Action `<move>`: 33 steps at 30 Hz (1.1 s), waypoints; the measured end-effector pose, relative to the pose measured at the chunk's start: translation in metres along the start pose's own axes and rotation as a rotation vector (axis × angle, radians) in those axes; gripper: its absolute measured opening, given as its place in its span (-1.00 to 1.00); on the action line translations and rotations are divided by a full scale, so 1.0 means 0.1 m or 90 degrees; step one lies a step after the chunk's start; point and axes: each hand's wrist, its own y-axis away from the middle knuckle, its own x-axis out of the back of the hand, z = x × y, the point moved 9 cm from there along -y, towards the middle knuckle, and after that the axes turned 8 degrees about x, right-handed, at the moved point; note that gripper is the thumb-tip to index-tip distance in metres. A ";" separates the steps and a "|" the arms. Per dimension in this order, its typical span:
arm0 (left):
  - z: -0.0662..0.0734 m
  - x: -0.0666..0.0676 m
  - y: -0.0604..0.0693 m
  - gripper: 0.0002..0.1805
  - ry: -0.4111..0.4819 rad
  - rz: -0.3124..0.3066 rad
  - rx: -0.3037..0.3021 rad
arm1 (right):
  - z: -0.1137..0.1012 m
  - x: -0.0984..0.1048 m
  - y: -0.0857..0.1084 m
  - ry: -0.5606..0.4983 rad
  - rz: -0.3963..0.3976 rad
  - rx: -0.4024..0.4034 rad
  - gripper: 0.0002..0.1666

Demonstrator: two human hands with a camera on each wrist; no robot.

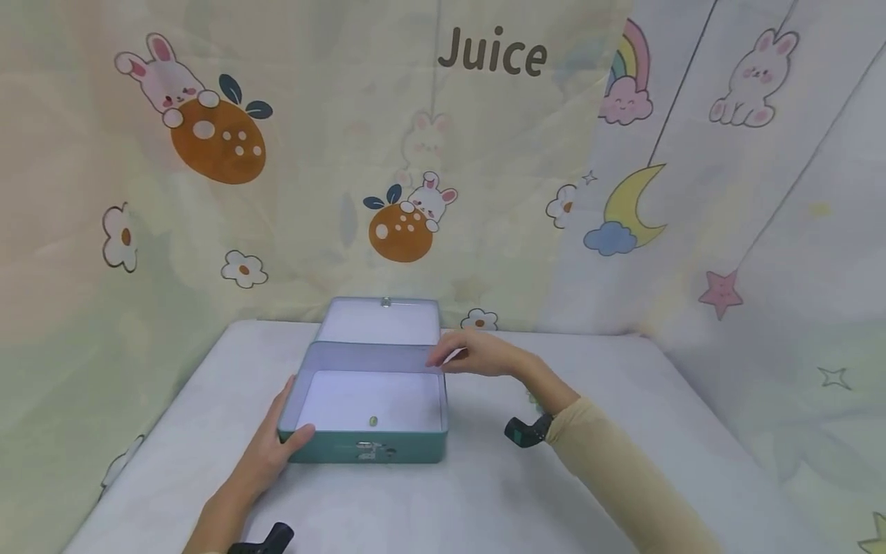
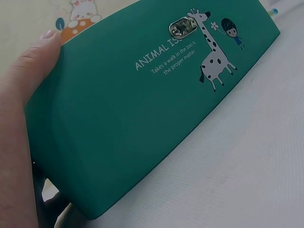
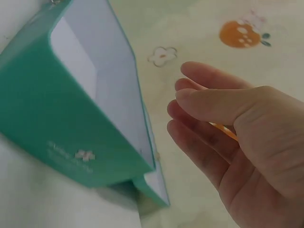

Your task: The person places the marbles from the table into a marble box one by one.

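Note:
A green tin box [image 1: 367,448] with a white inside stands on the table, its hinged lid [image 1: 381,322] thrown back. Inside, near the front wall, lies a small green piece [image 1: 373,421], too small to identify. My left hand [image 1: 266,450] grips the box's front left corner, thumb over the rim and fingers along the side. Above the right rear corner hovers my right hand [image 1: 477,352], its fingers loosely bent. In the right wrist view no held thing shows in the right hand [image 3: 237,128], which is apart from the box.
A small greenish thing [image 1: 533,398] is partly hidden behind the right forearm. White cloth covers the table [image 1: 477,500]. Printed curtains [image 1: 311,231] hang behind it. Each wrist wears a black camera mount [image 1: 528,431].

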 end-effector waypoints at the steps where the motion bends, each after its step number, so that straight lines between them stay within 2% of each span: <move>1: 0.01 0.00 0.00 -0.03 0.001 -0.001 0.000 | 0.03 0.03 0.08 -0.006 0.014 -0.010 -0.74; 9: 0.00 0.03 -0.01 -0.03 -0.006 -0.007 0.013 | 0.39 0.15 0.59 -0.014 0.098 -0.035 -0.72; 18: 0.03 -0.01 0.00 -0.04 -0.006 -0.012 0.019 | 0.59 0.20 1.05 -0.014 0.154 -0.063 -0.74; 24: 0.03 0.00 0.00 -0.04 -0.003 -0.012 0.022 | 0.59 0.29 1.28 -0.030 0.189 -0.086 -0.74; 28: 0.02 0.00 0.00 -0.04 -0.006 -0.012 0.022 | 0.80 0.33 1.41 0.003 0.222 -0.107 -0.75; 33: 0.01 -0.01 0.00 -0.04 -0.005 -0.012 0.023 | 1.04 0.31 1.57 -0.008 0.241 -0.130 -0.72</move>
